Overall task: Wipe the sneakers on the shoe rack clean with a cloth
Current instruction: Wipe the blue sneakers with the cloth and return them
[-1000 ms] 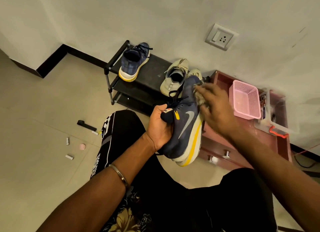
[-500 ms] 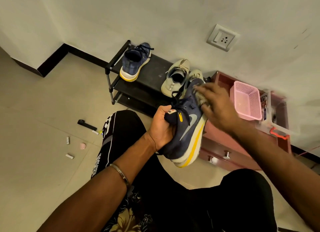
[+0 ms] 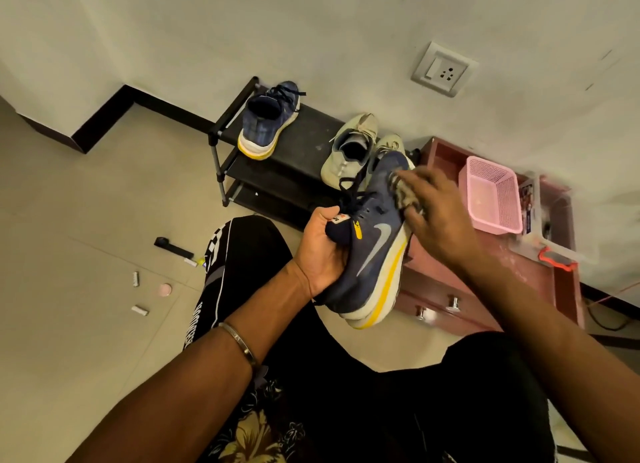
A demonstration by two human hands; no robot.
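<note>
Two hands: left (image 3: 320,251) grips sneaker (image 3: 372,251), right (image 3: 436,216) presses cloth (image 3: 403,194).

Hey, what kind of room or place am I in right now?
Most likely a home, perhaps an entryway corner or a bedroom. A low black shoe rack with sneakers stands against a plain wall with a switch-and-socket plate, beside a reddish cabinet holding a pink basket, on tiled floor.
</note>
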